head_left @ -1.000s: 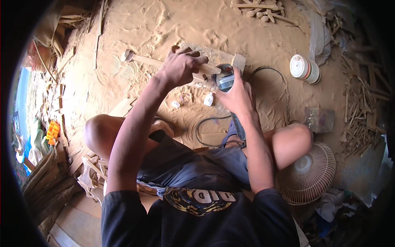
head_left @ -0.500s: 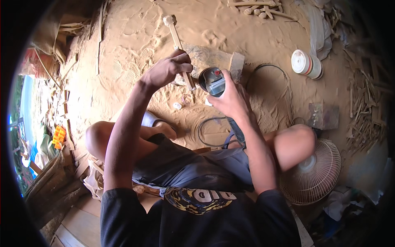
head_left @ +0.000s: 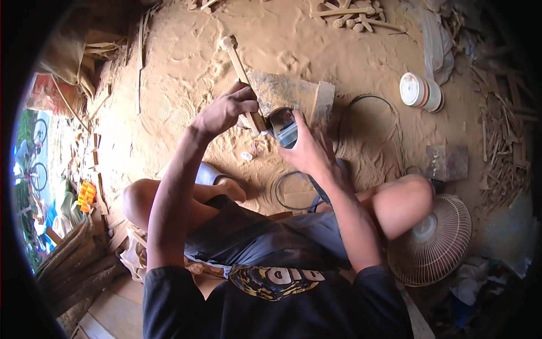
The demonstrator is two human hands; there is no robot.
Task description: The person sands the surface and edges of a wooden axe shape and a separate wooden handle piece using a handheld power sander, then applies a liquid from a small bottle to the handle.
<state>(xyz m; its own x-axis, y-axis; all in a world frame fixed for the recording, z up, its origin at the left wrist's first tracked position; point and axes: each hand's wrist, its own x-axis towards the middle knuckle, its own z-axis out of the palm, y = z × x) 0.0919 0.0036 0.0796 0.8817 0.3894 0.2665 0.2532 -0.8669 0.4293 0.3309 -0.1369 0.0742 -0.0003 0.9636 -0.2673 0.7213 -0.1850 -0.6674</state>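
My left hand (head_left: 228, 110) is closed round a pale wooden stick (head_left: 239, 65) with a blocky knob at its far end. The stick slants, knob pointing away from me, its near end low by the grinder. My right hand (head_left: 310, 151) grips an angle grinder (head_left: 287, 134) with a dark round guard and a long body running back toward my lap. The guard side of the grinder meets or nearly meets the near end of the stick; contact is hard to make out. Behind both hands lies a worn flat board (head_left: 282, 87) on the dusty ground.
A dark cable (head_left: 370, 96) loops over the sawdust at right. Beyond it stands a white tub (head_left: 415, 90). Similar knobbed sticks (head_left: 355, 14) lie piled at the far side. A round caged fan (head_left: 437, 243) sits by my right knee, near a small metal box (head_left: 447, 162).
The grinder has shifted slightly left and nearer to me, and its guard has tilted against the stick's near end. The stick's near end has dropped a little toward me.
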